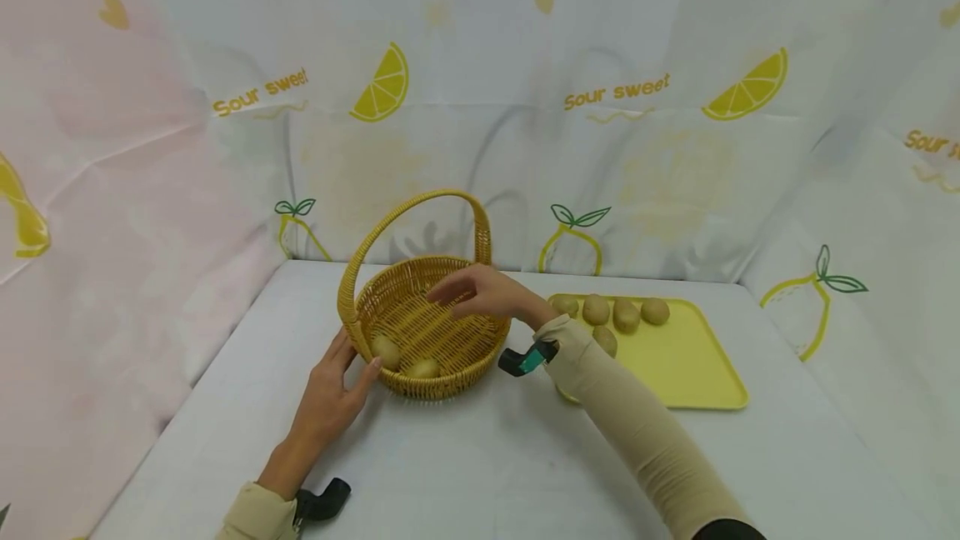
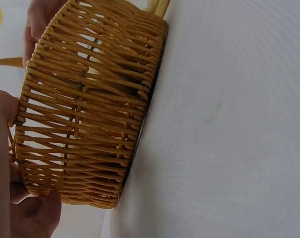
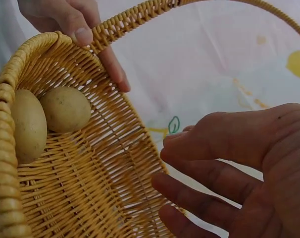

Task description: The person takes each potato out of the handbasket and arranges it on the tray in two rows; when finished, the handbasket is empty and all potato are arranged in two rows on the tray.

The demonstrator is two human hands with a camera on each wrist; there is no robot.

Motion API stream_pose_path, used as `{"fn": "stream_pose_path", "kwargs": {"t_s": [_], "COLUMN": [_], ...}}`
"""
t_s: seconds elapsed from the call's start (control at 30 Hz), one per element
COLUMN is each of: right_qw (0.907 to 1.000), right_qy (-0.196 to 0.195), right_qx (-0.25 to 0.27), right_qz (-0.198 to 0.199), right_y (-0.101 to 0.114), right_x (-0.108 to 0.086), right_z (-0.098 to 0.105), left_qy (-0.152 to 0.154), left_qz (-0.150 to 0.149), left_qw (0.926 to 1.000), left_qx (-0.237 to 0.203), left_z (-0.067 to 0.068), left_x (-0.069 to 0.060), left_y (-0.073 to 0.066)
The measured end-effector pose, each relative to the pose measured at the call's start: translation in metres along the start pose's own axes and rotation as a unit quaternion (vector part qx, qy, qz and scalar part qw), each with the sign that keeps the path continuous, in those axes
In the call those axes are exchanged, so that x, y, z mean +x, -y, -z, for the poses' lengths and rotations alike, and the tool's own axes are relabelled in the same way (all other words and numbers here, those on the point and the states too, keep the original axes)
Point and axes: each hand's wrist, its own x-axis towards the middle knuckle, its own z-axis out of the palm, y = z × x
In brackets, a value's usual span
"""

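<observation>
A round wicker basket (image 1: 457, 380) with a tall arched handle stands on the table. At its left side my left hand (image 1: 328, 397) grips the rim by the handle's foot, thumb over the edge and fingers against the outer wall. Two potatoes lie inside the basket near its front left wall: one potato (image 3: 66, 109) beside another potato (image 3: 29, 126). Above the basket's right part hovers my right hand (image 1: 491, 293), holding nothing. In the right wrist view its fingers (image 3: 204, 198) are loosely bent and spread apart from the thumb.
To the right of the basket lies a yellow tray (image 1: 686, 369) with several potatoes (image 1: 626, 315) gathered at its far left part. My right forearm crosses over the tray's left edge. Behind the white table (image 1: 480, 465) hangs a lemon-print cloth (image 1: 480, 65).
</observation>
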Motion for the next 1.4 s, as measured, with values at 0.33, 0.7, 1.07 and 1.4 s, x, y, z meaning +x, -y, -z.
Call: {"fn": "stream_pose_path", "kwargs": {"t_s": [0.33, 0.7, 1.07, 1.4], "right_qw": [0.9941, 0.9851, 0.9832, 0.9829], "right_qy": [0.104, 0.163, 0.176, 0.175], "right_qx": [0.030, 0.002, -0.023, -0.021], "right_qz": [-0.004, -0.055, -0.042, -0.053], "right_y": [-0.007, -0.016, -0.021, -0.024], "right_x": [0.038, 0.060, 0.071, 0.076], "right_z": [-0.024, -0.048, -0.063, -0.068], "left_qy": [0.002, -0.003, 0.000, -0.002], "left_qz": [-0.002, -0.004, -0.009, -0.013], "left_qw": [1.0000, 1.0000, 1.0000, 0.9999], "left_qx": [0.002, 0.006, 0.002, 0.001], "left_z": [0.000, -0.002, -0.002, -0.001], "left_x": [-0.001, 0.000, -0.003, 0.000], "left_y": [0.002, 0.002, 0.005, 0.003]}}
